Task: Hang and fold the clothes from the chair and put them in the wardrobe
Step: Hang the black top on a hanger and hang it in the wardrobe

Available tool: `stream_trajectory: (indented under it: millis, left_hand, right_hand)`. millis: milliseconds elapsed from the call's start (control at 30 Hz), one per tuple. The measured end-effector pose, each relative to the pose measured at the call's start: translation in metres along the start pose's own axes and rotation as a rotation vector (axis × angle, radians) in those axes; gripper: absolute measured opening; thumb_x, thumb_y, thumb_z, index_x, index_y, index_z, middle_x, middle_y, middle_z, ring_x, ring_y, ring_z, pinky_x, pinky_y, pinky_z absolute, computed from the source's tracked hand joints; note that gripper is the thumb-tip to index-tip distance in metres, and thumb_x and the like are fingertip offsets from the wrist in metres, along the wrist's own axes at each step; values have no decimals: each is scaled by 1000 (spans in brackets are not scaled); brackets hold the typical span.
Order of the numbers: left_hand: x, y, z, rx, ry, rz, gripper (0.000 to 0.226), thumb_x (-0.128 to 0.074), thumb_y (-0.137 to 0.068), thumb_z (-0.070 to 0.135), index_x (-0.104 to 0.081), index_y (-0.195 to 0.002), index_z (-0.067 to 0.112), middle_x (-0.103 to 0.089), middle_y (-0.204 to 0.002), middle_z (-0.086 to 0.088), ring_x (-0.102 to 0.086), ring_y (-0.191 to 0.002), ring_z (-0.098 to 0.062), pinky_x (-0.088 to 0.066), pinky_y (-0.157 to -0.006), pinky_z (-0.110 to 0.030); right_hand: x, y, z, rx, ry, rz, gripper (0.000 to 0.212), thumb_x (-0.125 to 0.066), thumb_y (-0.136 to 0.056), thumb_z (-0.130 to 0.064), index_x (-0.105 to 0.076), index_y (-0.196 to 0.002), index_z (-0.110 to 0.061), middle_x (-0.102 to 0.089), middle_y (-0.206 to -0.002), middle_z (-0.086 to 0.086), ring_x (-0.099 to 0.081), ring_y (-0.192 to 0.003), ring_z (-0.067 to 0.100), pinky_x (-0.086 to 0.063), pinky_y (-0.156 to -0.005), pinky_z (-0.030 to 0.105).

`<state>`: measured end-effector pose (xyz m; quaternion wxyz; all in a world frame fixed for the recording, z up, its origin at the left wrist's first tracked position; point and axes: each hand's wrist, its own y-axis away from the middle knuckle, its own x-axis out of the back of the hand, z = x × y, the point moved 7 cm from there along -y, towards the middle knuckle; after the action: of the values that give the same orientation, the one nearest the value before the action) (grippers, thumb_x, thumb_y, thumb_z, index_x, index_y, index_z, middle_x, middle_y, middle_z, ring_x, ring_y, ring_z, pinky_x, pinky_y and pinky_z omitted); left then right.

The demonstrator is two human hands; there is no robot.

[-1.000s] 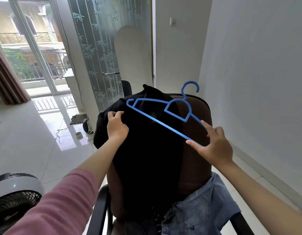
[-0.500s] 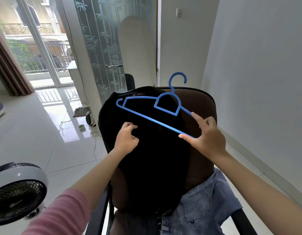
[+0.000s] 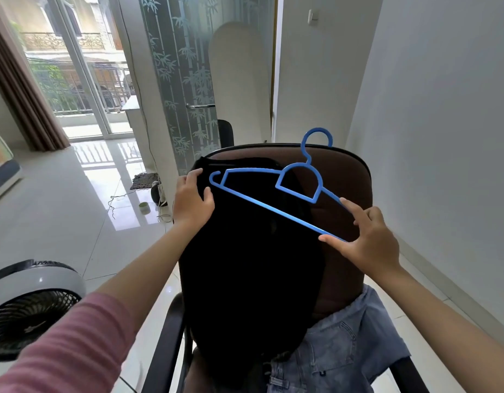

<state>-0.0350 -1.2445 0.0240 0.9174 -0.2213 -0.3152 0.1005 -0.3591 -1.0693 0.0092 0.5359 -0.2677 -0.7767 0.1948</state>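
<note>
A black garment (image 3: 251,268) hangs over the back of a brown office chair (image 3: 350,182). My left hand (image 3: 192,201) grips the garment's upper left edge, near the collar. My right hand (image 3: 367,239) pinches the right end of a blue plastic hanger (image 3: 262,204), which lies tilted across the front of the garment with its hook up by the chair's top edge. Light blue denim clothing (image 3: 344,347) lies on the chair seat below.
A white floor fan (image 3: 29,304) stands at the lower left. A frosted glass partition with a bamboo pattern (image 3: 185,80) rises behind the chair. A white wall (image 3: 443,137) runs close along the right. Cables and a tape roll (image 3: 144,207) lie on the tiled floor.
My left hand moved up from the garment's middle to its top left edge. The hanger shifted slightly right and its left tip now sits beside that hand.
</note>
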Motion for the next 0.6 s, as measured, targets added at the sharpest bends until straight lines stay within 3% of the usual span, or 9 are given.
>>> stream_trajectory:
  millis: [100, 167, 300, 467, 600]
  left_hand:
    - [-6, -16, 7, 53, -73, -131, 51, -47, -92, 15, -38, -140, 26, -46, -123, -15, -50, -103, -27, -37, -89, -29]
    - [-12, -20, 9, 74, -155, -205, 52, -43, -93, 16, -36, -142, 30, -41, -126, -16, -48, -90, -22, -34, -85, -27]
    - [-16, -26, 9, 47, -244, -260, 47, -41, -94, 19, -41, -140, 30, -38, -127, -16, -46, -82, -19, -37, -83, -27]
    - [-7, -34, 8, 73, -222, -170, 42, -45, -94, 23, -49, -135, 16, -45, -124, -17, -53, -108, -31, -38, -95, -32]
    - [5, -41, 7, 74, -186, -45, 30, -53, -93, 26, -67, -114, 10, -64, -113, -14, -58, -107, -30, -42, -91, -32]
  right_hand:
    - [4, 1, 4, 31, 10, -8, 88, -66, -58, -71, -51, -134, -27, -45, -86, 1, -48, -57, 15, -49, -39, 28]
    - [7, 2, 9, 36, 16, -14, 88, -66, -58, -70, -51, -134, -27, -44, -85, -1, -49, -56, 15, -49, -39, 29]
    - [12, 3, 17, 9, -3, -15, 89, -66, -57, -71, -52, -133, -27, -44, -84, -2, -50, -57, 15, -48, -41, 26]
    - [9, 2, 19, 10, -17, -15, 88, -67, -56, -69, -53, -132, -27, -43, -84, -2, -49, -55, 15, -45, -40, 22]
    - [5, 3, 21, 28, -23, -13, 88, -67, -57, -69, -54, -132, -25, -43, -84, -2, -51, -57, 16, -45, -40, 22]
